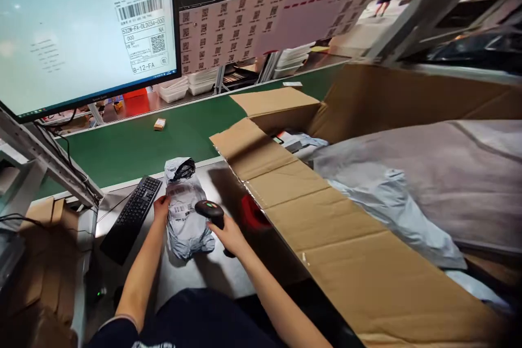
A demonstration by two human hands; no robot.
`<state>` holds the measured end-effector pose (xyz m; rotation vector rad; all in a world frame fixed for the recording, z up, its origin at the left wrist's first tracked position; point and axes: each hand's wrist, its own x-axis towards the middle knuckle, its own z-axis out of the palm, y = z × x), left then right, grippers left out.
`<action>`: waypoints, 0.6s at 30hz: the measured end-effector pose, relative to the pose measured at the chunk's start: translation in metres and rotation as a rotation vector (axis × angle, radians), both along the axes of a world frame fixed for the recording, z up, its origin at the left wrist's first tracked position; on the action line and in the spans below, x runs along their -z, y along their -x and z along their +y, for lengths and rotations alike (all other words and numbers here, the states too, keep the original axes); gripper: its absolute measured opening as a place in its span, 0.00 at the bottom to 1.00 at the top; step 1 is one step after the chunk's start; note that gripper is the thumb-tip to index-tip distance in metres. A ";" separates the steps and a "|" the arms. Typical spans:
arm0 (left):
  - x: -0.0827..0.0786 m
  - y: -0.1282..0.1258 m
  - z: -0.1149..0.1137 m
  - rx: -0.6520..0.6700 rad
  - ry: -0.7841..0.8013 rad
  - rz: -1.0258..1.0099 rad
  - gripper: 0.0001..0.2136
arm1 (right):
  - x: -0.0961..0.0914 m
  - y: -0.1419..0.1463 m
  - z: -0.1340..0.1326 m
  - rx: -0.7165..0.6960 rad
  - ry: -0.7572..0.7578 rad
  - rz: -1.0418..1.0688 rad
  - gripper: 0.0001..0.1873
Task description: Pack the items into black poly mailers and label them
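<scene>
A grey plastic mailer parcel [184, 212] with a white label lies on the metal worktable [222, 179] in front of me. My left hand [160, 207] rests against the parcel's left edge, fingers on it. My right hand [228, 232] grips a black handheld barcode scanner [211, 212] whose head sits over the parcel's right side. A red glow [252, 213] from the scanner falls on the side of the big cardboard box.
A black keyboard [132, 215] lies left of the parcel. A large open cardboard box [326, 212] full of grey mailer bags [391, 206] fills the right. A green conveyor belt [163, 138] runs behind, carrying a small box [160, 124]. A monitor [85, 27] shows a label.
</scene>
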<state>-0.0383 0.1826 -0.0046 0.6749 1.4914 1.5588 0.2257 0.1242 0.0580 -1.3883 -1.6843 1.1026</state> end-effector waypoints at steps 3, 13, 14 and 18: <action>-0.023 -0.008 -0.005 0.057 -0.039 -0.057 0.26 | -0.053 0.022 -0.019 -0.039 -0.076 -0.056 0.34; -0.052 -0.026 -0.036 0.021 -0.111 -0.350 0.26 | -0.074 0.014 -0.089 0.009 -0.031 0.089 0.35; -0.053 -0.028 -0.039 0.013 -0.124 -0.380 0.25 | -0.074 0.011 -0.094 0.027 -0.015 0.103 0.37; -0.060 -0.043 -0.052 0.018 -0.159 -0.447 0.26 | -0.061 -0.006 -0.108 0.138 0.092 0.180 0.44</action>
